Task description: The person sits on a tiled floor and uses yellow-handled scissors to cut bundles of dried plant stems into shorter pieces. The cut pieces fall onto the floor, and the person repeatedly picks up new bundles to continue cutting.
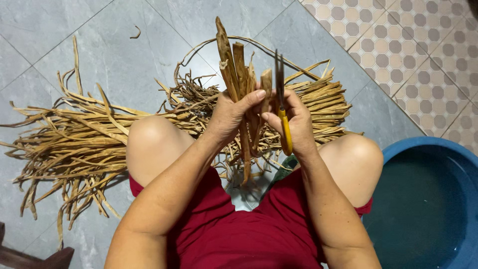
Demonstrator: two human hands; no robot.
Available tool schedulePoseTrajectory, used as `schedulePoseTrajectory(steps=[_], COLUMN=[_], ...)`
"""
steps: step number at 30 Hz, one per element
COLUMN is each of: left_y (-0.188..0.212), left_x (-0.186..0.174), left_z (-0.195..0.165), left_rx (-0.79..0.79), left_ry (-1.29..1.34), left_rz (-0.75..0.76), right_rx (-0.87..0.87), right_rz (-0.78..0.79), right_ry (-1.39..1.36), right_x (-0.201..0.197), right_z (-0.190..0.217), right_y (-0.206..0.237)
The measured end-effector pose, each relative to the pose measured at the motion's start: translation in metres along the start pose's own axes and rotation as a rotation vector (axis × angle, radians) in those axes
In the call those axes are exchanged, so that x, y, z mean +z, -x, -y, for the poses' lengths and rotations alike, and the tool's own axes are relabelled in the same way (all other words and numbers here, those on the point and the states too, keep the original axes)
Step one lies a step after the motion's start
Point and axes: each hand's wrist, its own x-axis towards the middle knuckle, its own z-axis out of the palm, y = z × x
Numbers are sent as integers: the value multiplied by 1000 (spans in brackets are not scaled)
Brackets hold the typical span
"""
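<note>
The left hand [233,115] is clenched around a small bunch of dried plant strips [239,74], held upright above the knees. The right hand [294,124] grips yellow-handled scissors [282,107], blades pointing up, just beside the bunch. A large pile of dried strips [79,144] lies on the grey tiled floor [124,55]; a blue basin [428,199] sits at the right edge.

The blue tub [423,199] ran off the right and bottom edges, so only part of it showed. A dark wooden thing [35,258] sat in the bottom left corner, cut off too; it may have been a stool. The left hand [230,113] hid the middle of the bundle of dry strips [239,65]. The right hand [294,124] covered part of the scissors [281,84], whose handles could not be seen whole. Something green [284,169] peeked out between the knees, too hidden to tell.
</note>
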Motion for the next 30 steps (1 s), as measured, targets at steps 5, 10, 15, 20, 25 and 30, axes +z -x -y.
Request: schedulePoseTrajectory(steps=[5, 10, 15, 20, 25, 30], left_y=[-3, -4, -4, -4, -3, -3], left_x=[2, 0, 0, 0, 0, 2], left_z=[1, 3, 8, 8, 5, 6], left_rx=[38, 56, 36, 33, 1, 11], left_ry=[31, 64, 5, -29, -79, -79], left_rz=[-98, -129, -102, -84, -108, -98], right_rx=[-12, -149, -184, -223, -49, -151], right_rz=[-104, -65, -105, -143, -180, -129], right_ry=[154, 582, 744, 718, 597, 422], right_x=[-1, 1, 9, 16, 19, 13], right_z=[2, 12, 21, 29, 26, 15], right_y=[1, 7, 11, 11, 11, 13])
